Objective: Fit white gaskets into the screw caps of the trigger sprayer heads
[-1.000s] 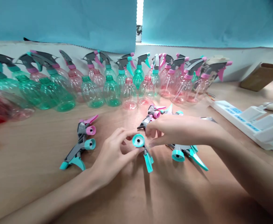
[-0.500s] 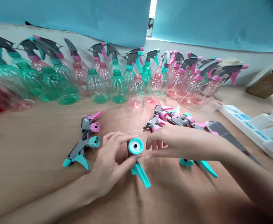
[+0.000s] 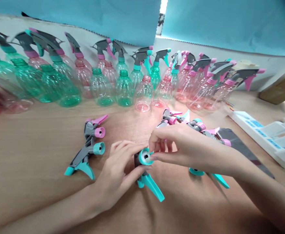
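My left hand (image 3: pixel 117 170) is closed around a grey and teal trigger spray head (image 3: pixel 153 188). Its teal collar faces me, showing a white inside with a dark hole in the middle, and its trigger slants down to the right. At the collar's right edge, the thumb and fingertips of my right hand (image 3: pixel 175 143) are pinched together over the opening. Whatever sits between those fingertips is too small to make out. To the left lie a spray head with a pink collar (image 3: pixel 100 132) and another with a teal collar (image 3: pixel 99 148).
More spray heads (image 3: pixel 173 120) lie in a pile behind my right hand, beside a dark flat phone-like object (image 3: pixel 242 148). Clear green and pink bottles (image 3: pixel 125 89) line the back, several with spray tops. A white compartment tray (image 3: pixel 261 136) stands at right, near a brown box (image 3: pixel 278 89).
My right hand has moved left, bringing its pinched fingertips onto the collar. The spray head in my left hand has shifted slightly right and down, and its collar has turned a little.
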Tool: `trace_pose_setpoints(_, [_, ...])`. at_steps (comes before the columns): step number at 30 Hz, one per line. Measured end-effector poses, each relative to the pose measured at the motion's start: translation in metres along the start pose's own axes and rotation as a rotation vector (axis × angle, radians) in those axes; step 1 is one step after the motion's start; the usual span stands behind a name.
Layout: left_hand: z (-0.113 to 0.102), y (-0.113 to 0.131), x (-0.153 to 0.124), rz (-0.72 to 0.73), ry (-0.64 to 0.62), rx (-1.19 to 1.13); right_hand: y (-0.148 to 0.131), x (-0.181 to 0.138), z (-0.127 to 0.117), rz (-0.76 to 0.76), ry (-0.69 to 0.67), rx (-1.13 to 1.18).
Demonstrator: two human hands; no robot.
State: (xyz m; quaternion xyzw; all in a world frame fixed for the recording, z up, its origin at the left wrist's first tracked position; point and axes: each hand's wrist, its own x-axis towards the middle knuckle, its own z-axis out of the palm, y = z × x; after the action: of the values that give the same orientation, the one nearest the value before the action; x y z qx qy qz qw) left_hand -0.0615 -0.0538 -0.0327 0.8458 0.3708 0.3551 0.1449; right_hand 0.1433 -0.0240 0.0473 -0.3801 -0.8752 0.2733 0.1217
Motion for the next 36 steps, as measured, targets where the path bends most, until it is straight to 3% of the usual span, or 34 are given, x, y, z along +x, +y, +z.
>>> trace_pose_setpoints(9, [0.001, 0.0, 0.0, 0.01, -0.012, -0.012, 0.002, 0.004, 0.008, 0.024, -0.028, 0.133])
trace_pose_setpoints(20, [0.002, -0.004, -0.006, 0.023, -0.015, 0.054, -0.006, 0.007, 0.021, 0.213, 0.0, 0.517])
trace_pose_setpoints(24, [0.003, -0.005, -0.005, 0.042, 0.008, 0.049, -0.008, 0.007, 0.026, 0.199, 0.022, 0.488])
trace_pose_setpoints(31, [0.002, -0.001, -0.001, 0.023, -0.026, 0.016, -0.015, 0.001, 0.03, 0.136, 0.098, 0.168])
trace_pose_setpoints(36, [0.002, 0.0, -0.002, 0.037, -0.03, 0.025, -0.016, 0.001, 0.033, 0.158, 0.124, 0.093])
